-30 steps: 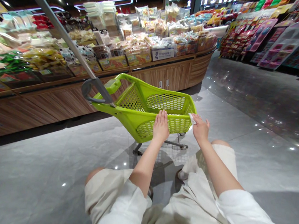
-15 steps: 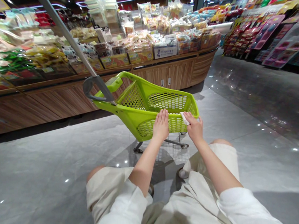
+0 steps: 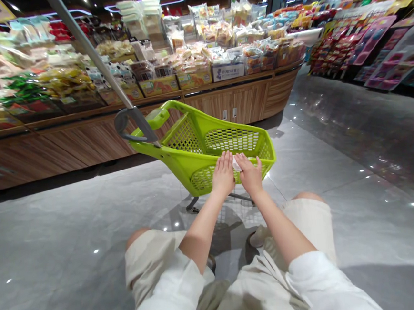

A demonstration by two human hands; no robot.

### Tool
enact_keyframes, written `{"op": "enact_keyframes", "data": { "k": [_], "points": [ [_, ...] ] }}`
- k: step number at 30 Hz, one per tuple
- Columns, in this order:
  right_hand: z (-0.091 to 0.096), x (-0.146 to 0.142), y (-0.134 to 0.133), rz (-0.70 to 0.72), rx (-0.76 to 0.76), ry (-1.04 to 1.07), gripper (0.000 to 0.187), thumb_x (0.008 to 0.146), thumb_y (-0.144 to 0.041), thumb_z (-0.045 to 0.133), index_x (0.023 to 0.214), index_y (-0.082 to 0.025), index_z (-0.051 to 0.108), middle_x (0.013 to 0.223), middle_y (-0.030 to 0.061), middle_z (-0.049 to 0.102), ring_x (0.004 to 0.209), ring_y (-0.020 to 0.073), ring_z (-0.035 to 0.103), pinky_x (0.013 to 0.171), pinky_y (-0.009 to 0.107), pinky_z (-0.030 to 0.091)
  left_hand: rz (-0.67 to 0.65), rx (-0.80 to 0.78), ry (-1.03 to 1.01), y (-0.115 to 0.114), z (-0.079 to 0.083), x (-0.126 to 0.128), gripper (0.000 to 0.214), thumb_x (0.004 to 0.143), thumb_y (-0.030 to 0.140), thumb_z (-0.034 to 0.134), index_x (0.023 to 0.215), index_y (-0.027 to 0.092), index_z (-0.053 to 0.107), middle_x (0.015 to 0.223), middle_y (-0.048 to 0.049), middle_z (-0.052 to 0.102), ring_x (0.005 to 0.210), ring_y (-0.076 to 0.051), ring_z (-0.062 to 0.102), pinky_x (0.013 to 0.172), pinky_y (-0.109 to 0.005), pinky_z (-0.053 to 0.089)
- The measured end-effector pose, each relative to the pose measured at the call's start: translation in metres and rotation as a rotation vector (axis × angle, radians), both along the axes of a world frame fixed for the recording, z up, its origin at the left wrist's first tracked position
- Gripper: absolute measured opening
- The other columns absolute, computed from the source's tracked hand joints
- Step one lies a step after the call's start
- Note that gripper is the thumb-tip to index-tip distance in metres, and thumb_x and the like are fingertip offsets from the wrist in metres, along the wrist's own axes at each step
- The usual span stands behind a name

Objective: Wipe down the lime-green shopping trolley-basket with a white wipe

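Our left hand point(image 3: 223, 175) lies open, palm down, with its fingers spread on the near rim of a lime-green plastic shopping cart point(image 3: 178, 150). Our right hand point(image 3: 249, 173) rests just beside it on the same rim, its fingers point(image 3: 245, 164) over a small white paper slip point(image 3: 237, 165). We cannot tell whether that hand grips the slip or only presses on it. The cart stands ahead of our knees on a polished grey tile floor point(image 3: 55, 224), its mesh-sided basket carried on a wheeled metal base point(image 3: 193, 205). A long grey pole point(image 3: 91, 54) rises from its far left end. Beyond, a curved wood-panelled desk point(image 3: 84, 145) carries bagged snacks and bakery packs point(image 3: 189, 65). Far right, racks hold brightly coloured packaged goods point(image 3: 381, 50).
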State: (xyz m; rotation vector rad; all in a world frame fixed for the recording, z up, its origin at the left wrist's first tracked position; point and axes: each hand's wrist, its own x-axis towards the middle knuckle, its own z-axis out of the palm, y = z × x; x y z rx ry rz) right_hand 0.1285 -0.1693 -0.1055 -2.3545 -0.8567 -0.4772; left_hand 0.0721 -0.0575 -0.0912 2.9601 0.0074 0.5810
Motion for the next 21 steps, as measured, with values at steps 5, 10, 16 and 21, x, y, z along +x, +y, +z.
{"op": "enact_keyframes", "data": {
  "k": [5, 10, 16, 21],
  "points": [
    [-0.024, 0.027, -0.079, -0.188, 0.054, 0.028, 0.071, 0.075, -0.001, 0.035, 0.139, -0.028, 0.053, 0.144, 0.0045, 0.056, 0.139, 0.018, 0.045, 0.118, 0.054, 0.016, 0.0, 0.013, -0.029, 0.002, -0.003, -0.001, 0.084, 0.076, 0.009, 0.048, 0.153, 0.003, 0.017, 0.162, -0.0183, 0.026, 0.153, -0.026, 0.012, 0.125, -0.044, 0.017],
    [-0.033, 0.034, -0.086, -0.386, 0.124, 0.055, 0.065, 0.076, -0.002, 0.035, 0.133, -0.022, 0.058, 0.14, 0.0083, 0.06, 0.139, 0.021, 0.045, 0.117, 0.058, 0.016, -0.007, 0.016, -0.035, 0.001, -0.004, 0.0, 0.086, 0.074, 0.012, 0.051, 0.153, 0.001, 0.017, 0.162, -0.0193, 0.024, 0.154, -0.028, 0.009, 0.126, -0.045, 0.015],
    [-0.004, 0.001, 0.012, -0.071, 0.02, 0.009, 0.062, 0.081, -0.002, 0.034, 0.137, -0.019, 0.055, 0.144, 0.0079, 0.056, 0.14, 0.0198, 0.045, 0.119, 0.052, 0.015, -0.006, 0.013, -0.003, 0.001, -0.001, -0.001, 0.084, 0.076, 0.018, 0.052, 0.151, 0.0, 0.019, 0.162, -0.0211, 0.023, 0.153, -0.029, 0.009, 0.125, -0.047, 0.015],
    [-0.01, 0.006, -0.012, 0.005, -0.013, -0.051, 0.07, 0.077, 0.0, 0.036, 0.141, -0.025, 0.051, 0.146, 0.0042, 0.054, 0.14, 0.0184, 0.043, 0.12, 0.053, 0.011, 0.008, 0.007, -0.015, 0.004, -0.001, -0.003, 0.086, 0.074, 0.011, 0.051, 0.152, 0.002, 0.018, 0.162, -0.0201, 0.025, 0.153, -0.029, 0.012, 0.125, -0.047, 0.018]
  ]
}}
